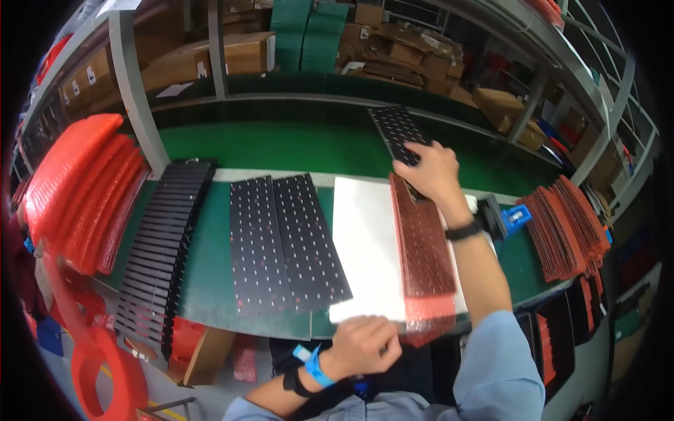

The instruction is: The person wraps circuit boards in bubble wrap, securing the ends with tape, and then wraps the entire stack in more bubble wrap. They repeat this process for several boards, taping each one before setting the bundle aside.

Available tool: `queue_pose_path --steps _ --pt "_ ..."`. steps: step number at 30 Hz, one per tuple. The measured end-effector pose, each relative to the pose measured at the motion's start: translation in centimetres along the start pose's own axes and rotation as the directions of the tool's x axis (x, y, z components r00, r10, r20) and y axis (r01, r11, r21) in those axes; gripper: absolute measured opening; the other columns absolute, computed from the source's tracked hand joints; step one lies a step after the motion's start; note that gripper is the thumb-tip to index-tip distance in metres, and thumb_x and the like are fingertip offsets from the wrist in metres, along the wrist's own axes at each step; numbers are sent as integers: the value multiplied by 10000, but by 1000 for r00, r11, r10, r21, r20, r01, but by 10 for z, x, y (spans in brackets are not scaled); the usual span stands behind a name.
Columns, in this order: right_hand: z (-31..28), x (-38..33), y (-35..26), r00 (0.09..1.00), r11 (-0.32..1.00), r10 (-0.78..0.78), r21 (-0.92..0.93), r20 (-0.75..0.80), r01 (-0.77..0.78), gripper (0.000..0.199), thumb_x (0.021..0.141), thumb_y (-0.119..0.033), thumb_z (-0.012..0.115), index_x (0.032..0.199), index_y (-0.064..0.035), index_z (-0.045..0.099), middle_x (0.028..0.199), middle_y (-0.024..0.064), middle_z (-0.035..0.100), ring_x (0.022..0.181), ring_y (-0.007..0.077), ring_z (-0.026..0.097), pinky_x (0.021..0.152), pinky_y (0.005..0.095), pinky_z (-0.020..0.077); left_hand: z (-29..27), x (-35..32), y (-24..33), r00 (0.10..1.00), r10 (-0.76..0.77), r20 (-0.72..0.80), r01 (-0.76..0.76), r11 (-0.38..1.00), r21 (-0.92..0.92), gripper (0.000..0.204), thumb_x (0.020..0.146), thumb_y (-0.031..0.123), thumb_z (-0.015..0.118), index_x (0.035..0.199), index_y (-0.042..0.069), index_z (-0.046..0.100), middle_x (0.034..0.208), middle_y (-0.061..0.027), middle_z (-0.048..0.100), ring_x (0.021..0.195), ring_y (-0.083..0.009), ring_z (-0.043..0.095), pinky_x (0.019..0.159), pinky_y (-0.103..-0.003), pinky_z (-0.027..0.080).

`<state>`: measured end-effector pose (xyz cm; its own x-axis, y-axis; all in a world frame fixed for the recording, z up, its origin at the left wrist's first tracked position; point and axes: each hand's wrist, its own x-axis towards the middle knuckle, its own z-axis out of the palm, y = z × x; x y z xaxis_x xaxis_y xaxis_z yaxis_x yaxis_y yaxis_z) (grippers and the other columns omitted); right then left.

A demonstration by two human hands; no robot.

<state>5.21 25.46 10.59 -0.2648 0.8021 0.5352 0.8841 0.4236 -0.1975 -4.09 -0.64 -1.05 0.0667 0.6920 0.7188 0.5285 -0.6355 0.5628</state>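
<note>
Left of the white board point(361, 245), two black panels point(284, 242) lie flat, with a fanned black stack point(165, 252) and red bubble wrap point(84, 196) further left. At the board's near edge the left hand point(361, 345) is curled closed, seemingly pinching the red sleeve's point(421, 245) open end. At the board's far right corner, the right hand point(428, 168) grips a black panel point(400, 133) with closed fingers. Judged risk: the panel's corner could snag and tear the sleeve if the mouth sags.

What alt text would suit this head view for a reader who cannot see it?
A person's right hand reaches over a long red bubble-wrap strip on a white board, touching a black perforated panel; the left hand grips the strip's near end. Two more black panels lie left.
</note>
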Motion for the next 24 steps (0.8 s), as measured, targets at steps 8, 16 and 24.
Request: queue_pose_path --steps 8,16,24 --pt "-11 -159 13 980 979 200 53 -16 -199 515 712 -417 762 1139 -131 732 1227 360 559 1123 482 525 993 506 429 0 3 9 986 -118 -121 95 979 -182 60 733 -14 596 768 8 640 670 -101 601 524 -222 587 494 -308 450" --pt "-5 -167 4 962 961 268 61 52 -271 531 729 -437 753 1173 -149 722 1305 354 509 1180 474 475 997 538 401 -1 7 18 986 -122 -118 104 984 -145 80 742 -25 583 791 -6 642 677 -104 596 501 -192 547 475 -294 424" --pt "-15 -130 19 969 978 201 29 142 -207 624 825 -535 686 1319 -160 615 1361 312 496 1285 466 441 1049 547 363 15 31 29 991 -120 -58 126 986 107 181 737 4 632 915 -6 668 907 -128 644 831 -283 615 714 -357 499"
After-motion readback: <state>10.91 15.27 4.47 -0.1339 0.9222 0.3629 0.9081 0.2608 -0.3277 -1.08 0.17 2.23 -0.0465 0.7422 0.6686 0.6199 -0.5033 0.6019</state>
